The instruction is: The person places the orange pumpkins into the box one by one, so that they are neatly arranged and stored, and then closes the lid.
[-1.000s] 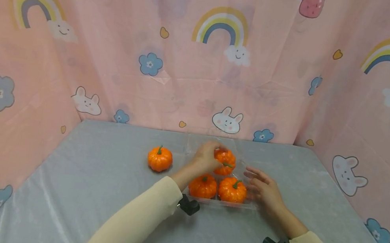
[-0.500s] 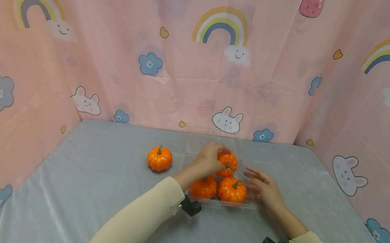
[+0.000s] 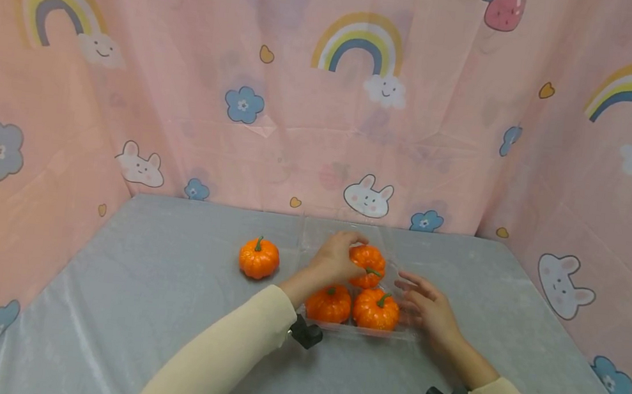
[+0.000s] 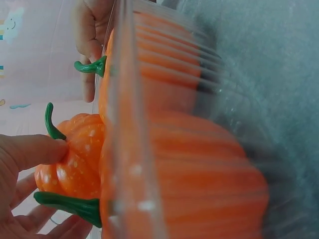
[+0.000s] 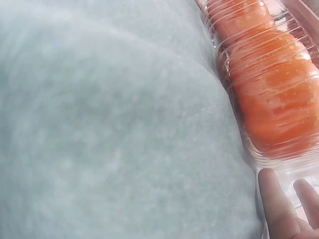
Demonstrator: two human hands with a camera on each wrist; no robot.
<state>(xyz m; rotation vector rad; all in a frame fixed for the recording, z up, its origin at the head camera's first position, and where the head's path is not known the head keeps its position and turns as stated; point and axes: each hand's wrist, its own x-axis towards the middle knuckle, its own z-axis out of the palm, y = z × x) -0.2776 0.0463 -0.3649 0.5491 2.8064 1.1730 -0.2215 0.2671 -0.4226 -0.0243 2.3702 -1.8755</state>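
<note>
My left hand [image 3: 339, 255] holds a small orange toy pumpkin [image 3: 369, 265] at the back right of a clear plastic clamshell box [image 3: 362, 331]. The left wrist view shows the thumb pressed on this pumpkin [image 4: 75, 167] close to its green stem, with fingers around its far side. Two more pumpkins, a left one [image 3: 329, 304] and a right one [image 3: 376, 310], sit side by side in the front of the box. Against the box's right side my right hand [image 3: 428, 308] rests with extended fingers; their tips [image 5: 269, 181] show by the ribbed wall in the right wrist view.
A fourth pumpkin [image 3: 259, 258] stands on the grey cloth-covered table [image 3: 168, 284] to the left of the box. Behind the box's tray, its clear lid [image 3: 318, 226] lies folded back. Pink patterned curtains [image 3: 274, 154] enclose the back and sides.
The pumpkin in my left hand has shifted slightly right, and that hand moved a little with it. The left fingers now lie higher over its top. My right hand has stayed in place.
</note>
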